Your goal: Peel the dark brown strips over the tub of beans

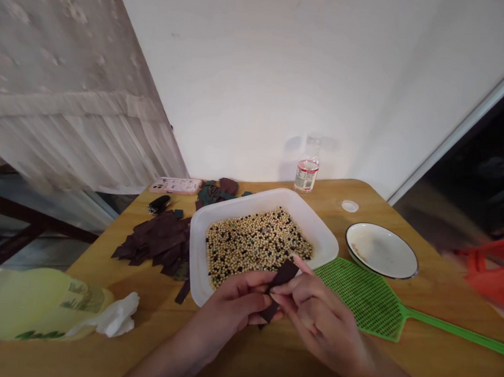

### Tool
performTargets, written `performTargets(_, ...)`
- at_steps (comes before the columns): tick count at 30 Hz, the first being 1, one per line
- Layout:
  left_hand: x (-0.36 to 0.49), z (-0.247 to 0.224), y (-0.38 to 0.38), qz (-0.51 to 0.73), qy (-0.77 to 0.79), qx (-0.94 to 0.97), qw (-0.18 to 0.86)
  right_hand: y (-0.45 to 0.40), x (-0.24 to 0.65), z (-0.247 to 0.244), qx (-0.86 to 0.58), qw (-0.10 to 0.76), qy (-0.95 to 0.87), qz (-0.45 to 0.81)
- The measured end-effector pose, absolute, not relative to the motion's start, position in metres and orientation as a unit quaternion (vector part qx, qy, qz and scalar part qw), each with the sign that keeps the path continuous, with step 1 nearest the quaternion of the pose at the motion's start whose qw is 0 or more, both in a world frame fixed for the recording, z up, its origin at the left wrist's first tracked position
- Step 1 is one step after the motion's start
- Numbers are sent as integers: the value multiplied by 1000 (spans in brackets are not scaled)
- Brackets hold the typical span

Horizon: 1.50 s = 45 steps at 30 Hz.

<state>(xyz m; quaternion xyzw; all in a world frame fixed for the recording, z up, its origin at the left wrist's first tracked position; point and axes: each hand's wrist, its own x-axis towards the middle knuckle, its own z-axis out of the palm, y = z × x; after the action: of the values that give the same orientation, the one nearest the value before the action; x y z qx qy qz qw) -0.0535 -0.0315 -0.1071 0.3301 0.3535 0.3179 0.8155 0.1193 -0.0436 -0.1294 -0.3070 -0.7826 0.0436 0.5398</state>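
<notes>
My left hand (238, 304) and my right hand (321, 315) meet at the near edge of a white tray (198, 259). Between them is a dark maroon strip (284, 274), tilted, its upper end pointing right. The left fingers grip it from the left, with the thumb on top. My right thumb and fingertips pinch at its middle; whether they also hold something small cannot be seen. Pale and black beads (253, 240) fill much of the tray. A pile of maroon pieces (159, 239) lies left of it.
Dark green scraps (213, 193), a pink phone (177, 185) and a black object (159, 203) lie at the back left. A bottle (308, 168), a cap (350, 206), a white plate (382, 250) and a green fly swatter (363, 292) are rightward. A yellow-green bag (40, 300) is left.
</notes>
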Motion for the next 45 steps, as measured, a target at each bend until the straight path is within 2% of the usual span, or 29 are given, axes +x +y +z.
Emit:
performTargets(12,-53,-105,-32,300,354,347,815,-43,120,-135,-320,547,-772,53)
performTargets(23,-54,-106,-31,288,367,350,812,-46,118,-132,-303,515,-797,89)
performTargets(37,-52,-100,-31,292,378,337,811,-45,121,-129,-307,549,-773,83)
performTargets(42,-51,-99,-32,296,385,324,812,-44,119,-130,-291,528,-792,92)
performTargets(45,-51,-99,-32,291,378,328,816,-42,121,-130,-308,551,-770,89)
